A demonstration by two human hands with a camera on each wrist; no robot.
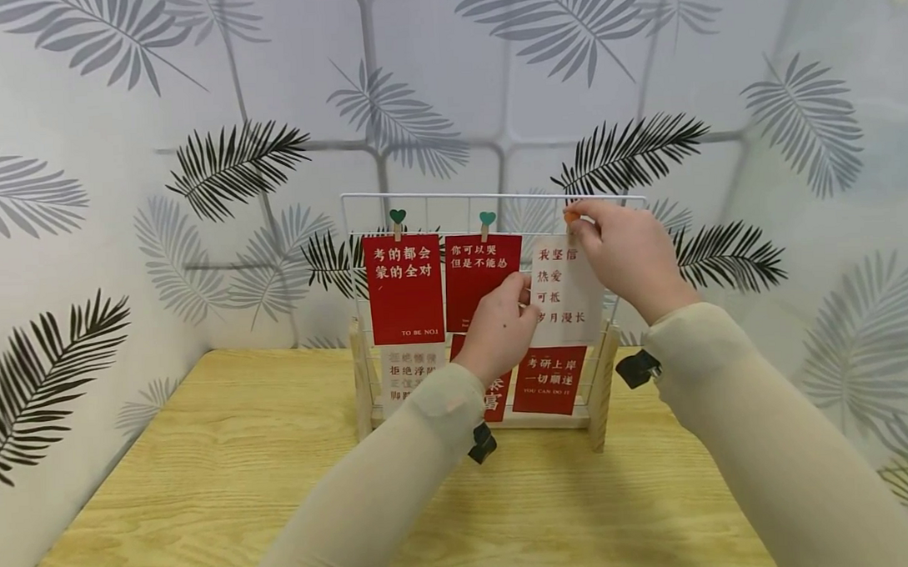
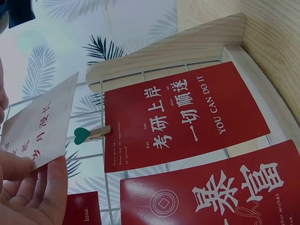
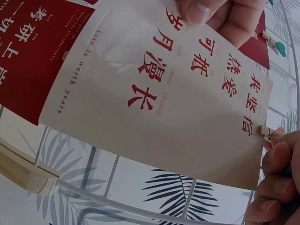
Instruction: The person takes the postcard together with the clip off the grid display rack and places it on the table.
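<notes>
A white card (image 1: 567, 292) with red lettering is against the upper right of a white wire grid rack (image 1: 451, 193). My left hand (image 1: 503, 323) pinches the card's left edge between thumb and fingers, as the left wrist view also shows. At the card's top edge my right hand (image 1: 633, 248) pinches a small wooden clip (image 3: 266, 132) with an orange top. To the left, two red cards hang from clips with green hearts: a far-left red card (image 1: 405, 289) and a middle red card (image 1: 478, 270), partly hidden by the left hand.
Below hang a white card (image 1: 408, 373), a red card (image 1: 551, 380) and another red card (image 2: 211, 192) partly covered by the left arm. The rack's wooden feet (image 1: 597, 395) stand on a wood-grain table (image 1: 205, 476), close to a leaf-patterned wall covering (image 1: 432, 84).
</notes>
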